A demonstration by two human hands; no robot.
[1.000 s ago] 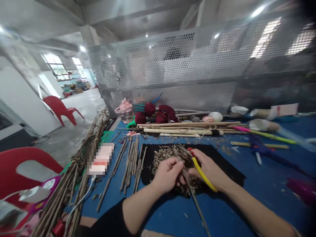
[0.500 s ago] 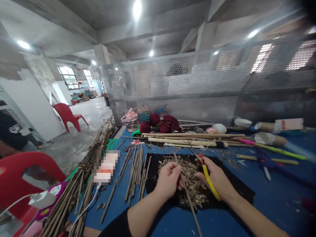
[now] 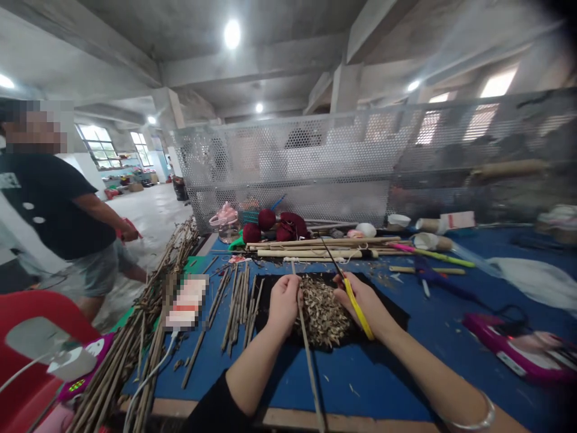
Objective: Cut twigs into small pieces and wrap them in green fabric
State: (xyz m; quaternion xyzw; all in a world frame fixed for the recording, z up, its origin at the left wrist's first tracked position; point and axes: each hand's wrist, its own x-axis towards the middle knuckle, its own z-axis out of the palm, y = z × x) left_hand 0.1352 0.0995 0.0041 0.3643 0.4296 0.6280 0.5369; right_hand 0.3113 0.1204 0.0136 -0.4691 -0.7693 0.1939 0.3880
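My left hand [image 3: 285, 304] is closed round a thin brown stick [image 3: 309, 355], which runs from above the fingers down past the table's front edge. Yellow-handled scissors [image 3: 359, 310] are in my right hand [image 3: 367, 304], their dark blades pointing up and to the left, apart from the stick. Between the hands lies a heap of short woody chips [image 3: 327, 313] on a black cloth [image 3: 392, 310]. Several cut sticks [image 3: 237, 310] lie left of the cloth.
Long twigs [image 3: 112, 373] are piled along the left edge, beside a phone [image 3: 187, 304] with a white cable. Bamboo rods [image 3: 315, 245] and dark red yarn [image 3: 291, 227] lie behind. A purple device [image 3: 518, 349] is at right. A person [image 3: 58, 204] stands at left.
The view has turned right. The stick now points more steeply toward me, and the scissors' blades have tilted more upright. The person at left is now seen standing, with more of the body in view.
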